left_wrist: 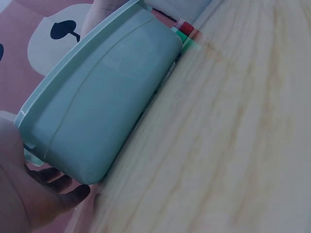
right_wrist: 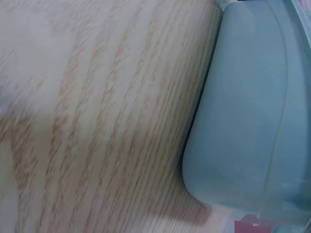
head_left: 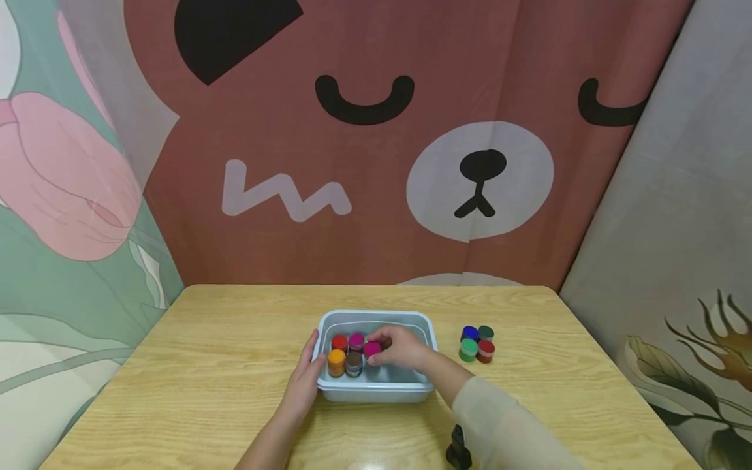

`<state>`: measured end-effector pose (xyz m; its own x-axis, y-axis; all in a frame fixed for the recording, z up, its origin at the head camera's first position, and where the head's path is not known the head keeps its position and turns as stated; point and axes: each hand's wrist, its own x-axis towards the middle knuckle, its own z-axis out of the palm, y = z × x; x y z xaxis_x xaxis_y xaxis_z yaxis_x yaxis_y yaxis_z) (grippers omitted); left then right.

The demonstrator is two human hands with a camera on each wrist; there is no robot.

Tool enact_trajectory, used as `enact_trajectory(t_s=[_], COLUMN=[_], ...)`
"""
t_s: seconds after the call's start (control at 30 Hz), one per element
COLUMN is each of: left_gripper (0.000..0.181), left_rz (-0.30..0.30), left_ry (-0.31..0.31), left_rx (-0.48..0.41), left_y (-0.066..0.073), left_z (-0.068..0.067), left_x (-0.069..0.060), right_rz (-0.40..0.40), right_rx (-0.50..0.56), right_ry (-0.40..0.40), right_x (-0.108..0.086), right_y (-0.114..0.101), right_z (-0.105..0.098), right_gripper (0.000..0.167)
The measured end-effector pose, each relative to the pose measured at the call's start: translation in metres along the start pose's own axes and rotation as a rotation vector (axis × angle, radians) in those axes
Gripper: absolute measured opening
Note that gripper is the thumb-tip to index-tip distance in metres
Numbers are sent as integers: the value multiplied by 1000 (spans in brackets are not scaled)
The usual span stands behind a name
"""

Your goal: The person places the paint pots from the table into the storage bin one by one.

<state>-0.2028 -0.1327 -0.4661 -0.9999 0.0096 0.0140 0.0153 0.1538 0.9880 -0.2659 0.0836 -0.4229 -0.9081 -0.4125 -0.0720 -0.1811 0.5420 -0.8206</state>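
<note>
A pale blue-grey plastic basin (head_left: 376, 390) stands on the table. My left hand (head_left: 304, 384) grips its left edge, with the thumb at the rim and the fingers along the outer wall. Inside the basin, my right hand (head_left: 404, 349) pinches a small paint pot with a magenta lid (head_left: 372, 349). Left of it stand an orange paint pot (head_left: 336, 363), a brown-lidded pot (head_left: 354, 363), a red-lidded pot (head_left: 339, 343) and another magenta-lidded pot (head_left: 356, 341). A bit of green shows behind the right fingers, mostly hidden. The left wrist view shows the basin's outer wall (left_wrist: 112, 92).
Right of the basin, a blue-lidded pot (head_left: 470, 334), a dark green one (head_left: 485, 333), a light green one (head_left: 468, 350) and a dark red one (head_left: 485, 351) stand close together. A small black object (head_left: 458, 449) is near the table's front edge, beside the right sleeve.
</note>
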Motion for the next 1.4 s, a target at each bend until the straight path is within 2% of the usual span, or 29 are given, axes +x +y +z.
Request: enact_trajectory(t_s=[0.43, 0.73, 1.0, 1.27, 1.4], left_gripper=[57, 57, 57, 57, 57], left_rz=[-1, -6, -11, 5, 9], left_ry=[0, 3, 5, 3, 3], left_rx=[20, 20, 16, 19, 19], left_y=[0, 2, 2, 1, 2], left_z=[0, 0, 0, 0, -1], left_x=[1, 0, 0, 1, 1], right_rz=[21, -5, 27, 34, 45], right_rx=[-52, -129, -187, -184, -145], right_ry=[-30, 0, 8, 10, 6], right_x=[3, 3, 5, 5, 4], right_y=[2, 0, 0, 0, -2], right_z=[6, 9, 10, 10, 8], right_gripper=[34, 34, 35, 36, 38])
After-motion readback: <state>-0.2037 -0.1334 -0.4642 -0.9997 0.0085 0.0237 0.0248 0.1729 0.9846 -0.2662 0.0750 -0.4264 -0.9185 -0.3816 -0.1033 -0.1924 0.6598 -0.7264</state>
